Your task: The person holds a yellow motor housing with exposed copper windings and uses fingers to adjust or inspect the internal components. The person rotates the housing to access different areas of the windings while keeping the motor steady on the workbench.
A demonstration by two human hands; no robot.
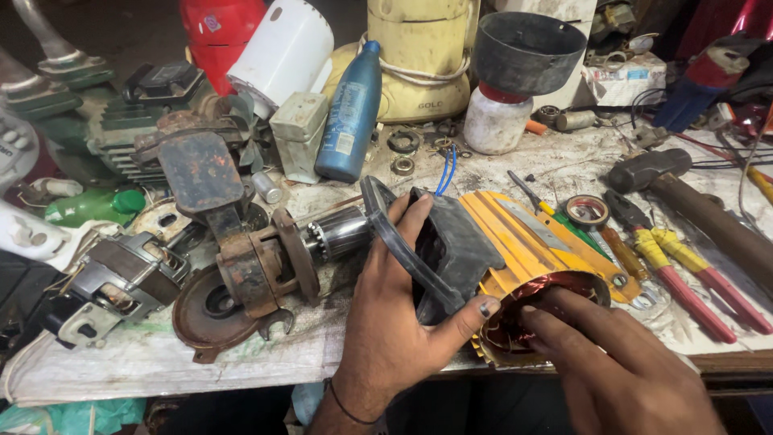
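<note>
Here, the yellow housing lies at the bench's near edge, copper windings inside. Left hand clamps the black cover beside it; right hand fingers, spread, enter its open end. Pliers crowd its right.

Motor housing: yellow-orange, ribbed; copper-red winding inside. End cover: black. Bottle: blue. Pliers: yellow and red handles. Rotor bracket: rust-brown. Jar: white. Appliance base: cream-yellow. Table: dirty white.
</note>
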